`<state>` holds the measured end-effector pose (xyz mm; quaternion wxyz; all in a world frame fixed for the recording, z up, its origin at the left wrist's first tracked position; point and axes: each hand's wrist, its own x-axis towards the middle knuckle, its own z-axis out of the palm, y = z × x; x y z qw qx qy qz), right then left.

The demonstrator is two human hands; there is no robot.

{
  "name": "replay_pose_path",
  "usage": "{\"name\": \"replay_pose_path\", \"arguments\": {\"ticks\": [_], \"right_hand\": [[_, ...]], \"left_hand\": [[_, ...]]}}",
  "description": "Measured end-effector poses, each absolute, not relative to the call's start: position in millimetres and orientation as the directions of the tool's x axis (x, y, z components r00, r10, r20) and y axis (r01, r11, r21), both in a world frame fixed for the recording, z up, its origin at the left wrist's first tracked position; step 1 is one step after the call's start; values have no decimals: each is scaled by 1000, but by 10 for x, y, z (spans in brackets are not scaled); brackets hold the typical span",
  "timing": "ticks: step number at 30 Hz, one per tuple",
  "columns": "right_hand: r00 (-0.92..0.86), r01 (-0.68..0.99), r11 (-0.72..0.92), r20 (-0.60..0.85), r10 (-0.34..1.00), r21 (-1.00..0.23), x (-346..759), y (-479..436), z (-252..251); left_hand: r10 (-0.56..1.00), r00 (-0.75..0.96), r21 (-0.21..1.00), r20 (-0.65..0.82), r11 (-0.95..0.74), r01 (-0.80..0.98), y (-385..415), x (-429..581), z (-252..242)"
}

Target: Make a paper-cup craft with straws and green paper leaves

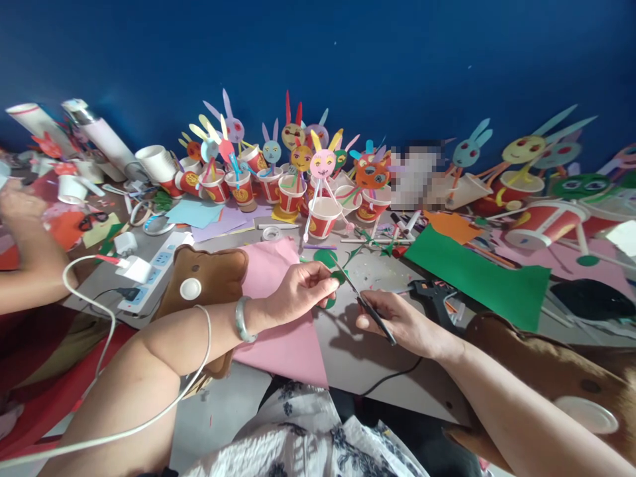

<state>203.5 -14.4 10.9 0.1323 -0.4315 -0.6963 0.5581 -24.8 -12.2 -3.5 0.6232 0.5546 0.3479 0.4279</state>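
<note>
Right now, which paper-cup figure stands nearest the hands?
The pink-faced figure with yellow ears: its cup stands in front of the row, closest to the left hand.

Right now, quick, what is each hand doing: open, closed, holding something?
Left hand: closed, pinching a green paper piece.
Right hand: closed on scissors.

Table [348, 361] free btwn left hand [298, 291] & right hand [402, 324]; glue gun [437, 298] blocks right, cups [322, 215] crowd rear.
</note>
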Motion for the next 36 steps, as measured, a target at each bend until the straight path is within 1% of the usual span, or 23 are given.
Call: {"name": "replay_pose_path", "arguments": {"ticks": [8, 13, 27, 36], "right_hand": [[-572, 481, -6, -319, 756, -877, 2058, -126, 112], [-559, 515, 16, -322, 764, -857, 2065, -132, 127], [-546, 525, 25, -314, 777, -851, 2044, -149, 177], [-561, 505, 21, -309, 768, -863, 2037, -149, 164]], "left_hand": [[918, 393, 991, 59, -5, -137, -124, -249, 4], [924, 379, 992, 50, -1, -128, -128, -250, -9], [954, 293, 992, 68, -32, -126, -122, -248, 22], [942, 327, 992, 74, -34, -125, -109, -244, -4]]}}
